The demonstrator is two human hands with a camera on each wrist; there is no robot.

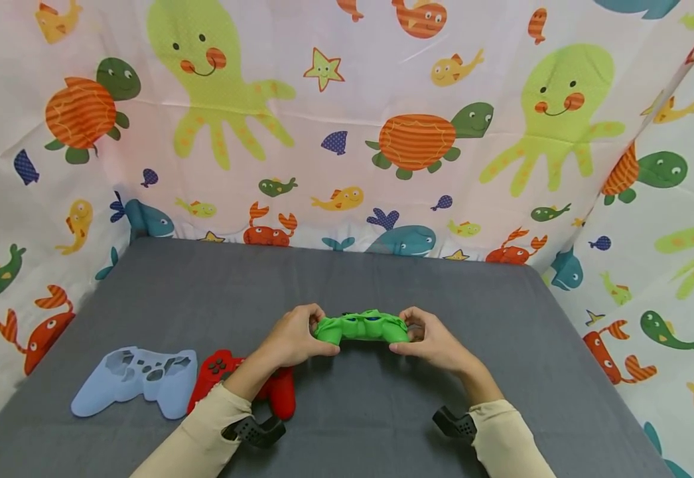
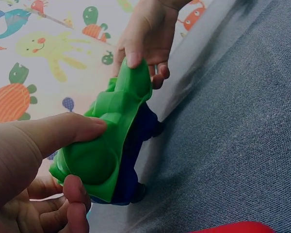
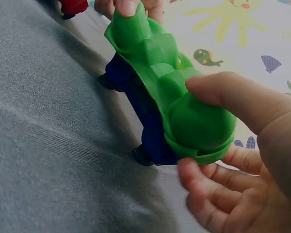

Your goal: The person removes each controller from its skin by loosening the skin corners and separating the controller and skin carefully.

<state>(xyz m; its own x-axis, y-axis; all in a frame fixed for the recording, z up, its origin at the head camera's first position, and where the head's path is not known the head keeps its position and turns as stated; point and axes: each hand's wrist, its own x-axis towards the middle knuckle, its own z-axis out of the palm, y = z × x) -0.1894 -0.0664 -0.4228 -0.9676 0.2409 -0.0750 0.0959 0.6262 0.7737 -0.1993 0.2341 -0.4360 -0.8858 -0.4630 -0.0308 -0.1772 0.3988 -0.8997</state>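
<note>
A green rubbery cover [image 1: 361, 326] lies over a blue game controller [image 2: 128, 172], whose body and black thumbsticks [image 3: 144, 156] show along its uncovered side, facing the grey cloth. My left hand [image 1: 296, 337] grips the left end, thumb pressing on the green cover and fingers curled at its far side. At the other end my right hand [image 1: 436, 340] pinches the cover, thumb on a rounded green bulge and fingertips at the edge by the blue body. Both wrist views show the cover bunched loosely above the controller.
A pale blue controller cover [image 1: 135, 385] lies at the left of the grey cloth table [image 1: 371, 418]. Beside it is a red game controller [image 1: 284, 392], partly hidden by my left forearm. A curtain [image 1: 347, 86] printed with sea animals hangs behind and at the sides.
</note>
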